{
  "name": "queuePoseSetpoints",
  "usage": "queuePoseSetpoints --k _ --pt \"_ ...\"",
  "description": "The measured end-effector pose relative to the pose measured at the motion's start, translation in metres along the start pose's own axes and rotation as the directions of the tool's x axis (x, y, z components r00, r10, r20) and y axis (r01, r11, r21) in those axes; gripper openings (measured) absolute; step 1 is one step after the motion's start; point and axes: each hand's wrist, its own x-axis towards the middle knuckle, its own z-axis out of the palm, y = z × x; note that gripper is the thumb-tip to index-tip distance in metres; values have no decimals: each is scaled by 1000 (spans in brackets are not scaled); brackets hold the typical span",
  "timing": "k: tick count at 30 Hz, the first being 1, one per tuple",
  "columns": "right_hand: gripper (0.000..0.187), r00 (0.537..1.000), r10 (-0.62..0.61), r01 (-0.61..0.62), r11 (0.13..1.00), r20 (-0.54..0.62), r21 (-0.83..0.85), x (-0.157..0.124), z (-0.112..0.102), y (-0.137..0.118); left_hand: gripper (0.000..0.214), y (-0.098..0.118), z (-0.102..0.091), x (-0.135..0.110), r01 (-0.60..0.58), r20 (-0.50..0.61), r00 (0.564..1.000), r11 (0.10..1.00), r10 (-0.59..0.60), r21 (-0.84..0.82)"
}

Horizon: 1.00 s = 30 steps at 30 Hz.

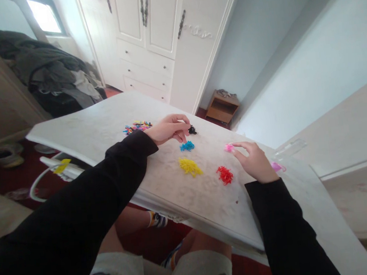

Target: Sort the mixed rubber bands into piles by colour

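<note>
Loose piles of tiny pieces that look like small rubber bands lie on a white table (175, 190). My left hand (169, 128) is over the table's far side, fingers curled and their tips beside the black pile (192, 130); whatever they pinch is too small to make out. Just below those fingers is the blue pile (187, 146). My right hand (253, 160) has its thumb and index finger closed at the pink pile (228, 148), touching pink bands. The yellow pile (190, 166) and red pile (225, 175) lie nearer to me.
A mixed-colour pile (137, 127) lies behind my left wrist. Right of my right hand are a clear plastic container (290, 148) and a bright pink item (277, 167). Beyond the table stand a white wardrobe (148, 41) and a small wooden cabinet (222, 108).
</note>
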Motion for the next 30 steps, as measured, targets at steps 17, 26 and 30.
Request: queuePoseSetpoints --k 17,26,30 --pt "37 995 94 -90 990 36 -110 5 10 17 13 -13 -4 2 -3 -176 905 420 387 908" --pt "38 996 74 -72 997 40 -33 5 9 16 17 -16 -6 2 144 -235 921 290 310 946" --pt "37 998 54 -54 998 46 12 5 10 16 23 -19 -8 0 231 -271 915 161 299 959"
